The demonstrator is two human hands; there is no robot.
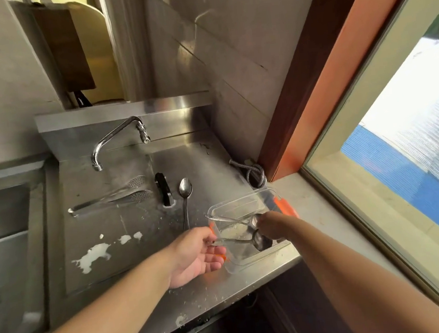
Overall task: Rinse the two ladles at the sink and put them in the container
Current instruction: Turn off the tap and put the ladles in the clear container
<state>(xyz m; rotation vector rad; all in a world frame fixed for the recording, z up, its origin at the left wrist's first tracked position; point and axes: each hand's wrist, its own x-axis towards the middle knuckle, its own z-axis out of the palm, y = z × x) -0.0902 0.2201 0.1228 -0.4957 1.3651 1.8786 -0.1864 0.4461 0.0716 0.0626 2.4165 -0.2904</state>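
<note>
A clear plastic container with orange clips stands on the steel counter near its front right corner. Two metal ladles lie across it, bowls to the right. The upper ladle has its handle over the container's left rim. The lower ladle rests its bowl inside, near the front wall. My left hand is at the container's left side, palm up, pinching the lower ladle's handle end. My right hand reaches into the container from the right, fingers closed at the upper ladle's bowl, partly hiding it.
On the counter behind lie metal tongs, a black object and a spoon. White liquid is spilled front left. A faucet stands at the back, a sink basin at far left, a hose and window at right.
</note>
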